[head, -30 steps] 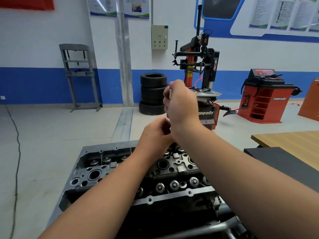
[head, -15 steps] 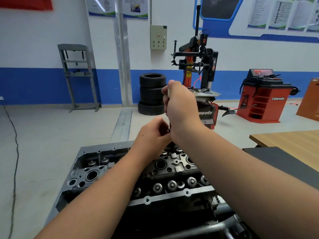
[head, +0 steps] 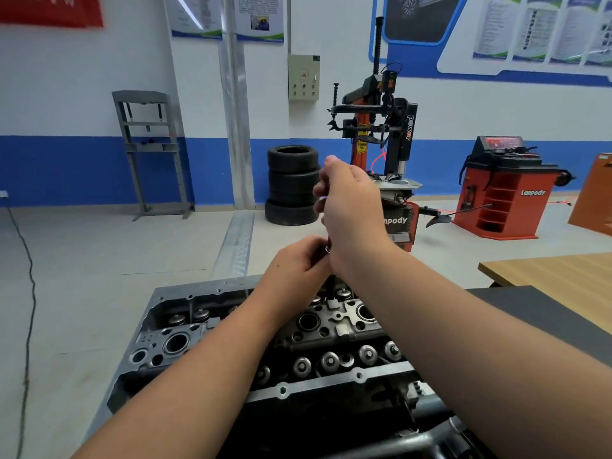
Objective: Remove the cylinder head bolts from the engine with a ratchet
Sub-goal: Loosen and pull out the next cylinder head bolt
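Above the engine (head: 231,329), whose open top holds rows of valve springs and round bores, the right hand (head: 351,207) has its grip clamped on an upright ratchet (head: 328,248) (mostly hidden). The left hand (head: 298,263) pinches its lower end.

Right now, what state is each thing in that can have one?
Right hand: gripping the ratchet handle, raised upright.
Left hand: curled around the tool's lower end.
Ratchet: mostly hidden by both hands.
Engine: top uncovered, valve springs exposed.
Tires: stacked.
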`<control>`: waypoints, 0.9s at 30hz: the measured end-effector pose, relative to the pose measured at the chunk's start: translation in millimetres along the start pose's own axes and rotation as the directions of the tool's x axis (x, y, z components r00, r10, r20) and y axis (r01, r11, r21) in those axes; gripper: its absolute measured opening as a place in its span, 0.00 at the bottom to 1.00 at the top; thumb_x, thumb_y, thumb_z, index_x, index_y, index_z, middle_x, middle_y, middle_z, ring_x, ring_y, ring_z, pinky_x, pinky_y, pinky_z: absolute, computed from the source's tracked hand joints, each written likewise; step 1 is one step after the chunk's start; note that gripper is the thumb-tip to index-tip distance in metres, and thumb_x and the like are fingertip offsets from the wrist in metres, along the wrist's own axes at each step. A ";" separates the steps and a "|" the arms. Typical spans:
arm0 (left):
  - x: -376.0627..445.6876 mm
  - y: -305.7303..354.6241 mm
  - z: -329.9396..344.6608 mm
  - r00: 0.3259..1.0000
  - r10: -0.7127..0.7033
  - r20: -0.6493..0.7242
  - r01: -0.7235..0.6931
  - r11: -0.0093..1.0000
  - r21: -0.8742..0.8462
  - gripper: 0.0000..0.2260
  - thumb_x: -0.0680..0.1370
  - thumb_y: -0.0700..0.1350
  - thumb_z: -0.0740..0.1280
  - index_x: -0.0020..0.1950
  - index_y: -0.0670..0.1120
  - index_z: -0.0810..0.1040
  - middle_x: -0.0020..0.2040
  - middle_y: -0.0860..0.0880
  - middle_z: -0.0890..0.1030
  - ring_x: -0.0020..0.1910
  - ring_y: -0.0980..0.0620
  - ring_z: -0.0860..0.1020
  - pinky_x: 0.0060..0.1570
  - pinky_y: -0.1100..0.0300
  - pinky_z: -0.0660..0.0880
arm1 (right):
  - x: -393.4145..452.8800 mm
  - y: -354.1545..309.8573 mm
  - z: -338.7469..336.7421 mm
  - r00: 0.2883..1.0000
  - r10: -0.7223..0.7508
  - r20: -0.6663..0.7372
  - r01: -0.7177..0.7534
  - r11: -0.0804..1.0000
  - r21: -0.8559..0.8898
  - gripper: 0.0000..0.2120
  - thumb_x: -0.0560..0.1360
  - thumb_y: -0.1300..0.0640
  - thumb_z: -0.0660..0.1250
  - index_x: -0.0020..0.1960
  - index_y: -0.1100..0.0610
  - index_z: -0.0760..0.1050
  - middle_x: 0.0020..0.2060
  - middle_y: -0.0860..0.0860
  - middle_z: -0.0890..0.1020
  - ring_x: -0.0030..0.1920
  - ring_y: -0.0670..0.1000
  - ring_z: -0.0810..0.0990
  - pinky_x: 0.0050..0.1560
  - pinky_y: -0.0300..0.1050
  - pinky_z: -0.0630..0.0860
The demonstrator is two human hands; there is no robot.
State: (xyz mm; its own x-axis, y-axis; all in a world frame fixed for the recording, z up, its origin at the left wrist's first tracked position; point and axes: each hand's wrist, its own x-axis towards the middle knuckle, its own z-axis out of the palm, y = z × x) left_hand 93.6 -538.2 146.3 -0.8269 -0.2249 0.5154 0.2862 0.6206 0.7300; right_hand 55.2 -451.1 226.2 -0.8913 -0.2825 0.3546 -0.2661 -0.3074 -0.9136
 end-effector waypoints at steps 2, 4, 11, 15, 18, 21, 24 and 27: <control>0.7 -2.7 1.8 1.000 0.000 -0.013 0.000 1.000 -0.013 0.07 0.69 0.63 0.62 0.40 0.65 0.78 0.36 0.60 0.81 0.33 0.62 0.75 0.33 0.71 0.69 | 1.2 -2.5 1.5 1.000 0.006 0.013 -0.006 0.998 0.066 0.12 0.80 0.53 0.60 0.39 0.53 0.71 0.26 0.44 0.70 0.27 0.44 0.67 0.30 0.41 0.65; 1.2 -6.3 3.9 0.999 -0.019 -0.032 0.019 1.000 -0.020 0.11 0.71 0.63 0.67 0.45 0.57 0.78 0.38 0.56 0.82 0.34 0.59 0.77 0.34 0.67 0.72 | 6.0 -4.8 -0.7 0.995 0.039 0.093 -0.050 0.991 0.127 0.13 0.79 0.55 0.59 0.35 0.54 0.70 0.23 0.45 0.68 0.24 0.45 0.63 0.29 0.42 0.62; -0.1 -11.8 2.0 0.999 -0.021 0.029 0.024 0.993 -0.112 0.04 0.79 0.51 0.73 0.51 0.57 0.78 0.40 0.60 0.82 0.40 0.61 0.80 0.40 0.70 0.74 | 26.6 -11.7 -24.7 0.734 0.161 0.660 -0.255 0.966 0.048 0.18 0.75 0.50 0.60 0.28 0.52 0.65 0.22 0.46 0.60 0.24 0.48 0.56 0.28 0.42 0.55; -3.7 -9.3 -0.6 0.992 -0.034 0.118 0.045 0.994 -0.098 0.06 0.85 0.51 0.64 0.56 0.54 0.80 0.51 0.57 0.85 0.50 0.62 0.82 0.53 0.65 0.78 | 26.9 -9.2 -28.9 0.759 0.132 0.638 -0.257 0.960 0.108 0.17 0.75 0.52 0.59 0.29 0.53 0.66 0.21 0.46 0.61 0.24 0.47 0.57 0.28 0.41 0.57; -4.9 -7.4 -1.0 0.993 -0.022 0.114 0.025 0.999 -0.020 0.06 0.85 0.50 0.63 0.56 0.53 0.79 0.48 0.62 0.84 0.48 0.63 0.82 0.46 0.71 0.75 | 21.7 -6.9 -29.1 0.800 0.101 0.591 -0.221 0.966 0.134 0.15 0.75 0.51 0.60 0.31 0.53 0.67 0.22 0.46 0.62 0.25 0.48 0.57 0.31 0.45 0.55; -4.2 -7.0 -0.2 0.997 -0.012 0.080 0.014 1.000 -0.018 0.05 0.85 0.49 0.64 0.54 0.51 0.79 0.44 0.64 0.84 0.45 0.66 0.81 0.41 0.75 0.72 | 11.9 -5.9 -23.8 0.885 0.078 0.459 -0.175 0.969 0.173 0.12 0.75 0.51 0.63 0.35 0.54 0.69 0.25 0.48 0.65 0.27 0.49 0.58 0.34 0.47 0.55; -2.0 -3.7 1.8 1.000 0.000 0.006 0.000 1.000 0.001 0.04 0.82 0.48 0.67 0.47 0.54 0.78 0.39 0.62 0.82 0.35 0.66 0.78 0.35 0.74 0.70 | -3.9 -2.7 -10.7 0.988 -0.058 0.144 0.060 0.998 -0.006 0.14 0.79 0.49 0.64 0.39 0.57 0.74 0.29 0.50 0.73 0.31 0.50 0.69 0.36 0.46 0.68; -0.6 -4.2 3.4 0.996 0.010 -0.089 -0.007 0.999 0.032 0.10 0.76 0.42 0.69 0.39 0.55 0.74 0.33 0.62 0.79 0.31 0.65 0.74 0.30 0.72 0.68 | -15.2 4.7 -0.5 0.990 -0.132 0.055 0.137 0.986 -0.095 0.16 0.82 0.47 0.60 0.41 0.54 0.76 0.32 0.48 0.76 0.35 0.47 0.74 0.39 0.43 0.71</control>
State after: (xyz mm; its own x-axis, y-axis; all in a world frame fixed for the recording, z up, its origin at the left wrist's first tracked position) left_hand 91.2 -538.1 141.4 -0.7777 -0.2842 0.5607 0.2769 0.6458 0.7115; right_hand 67.3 -447.9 216.4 -0.8270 -0.2889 0.4823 -0.4189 -0.2556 -0.8713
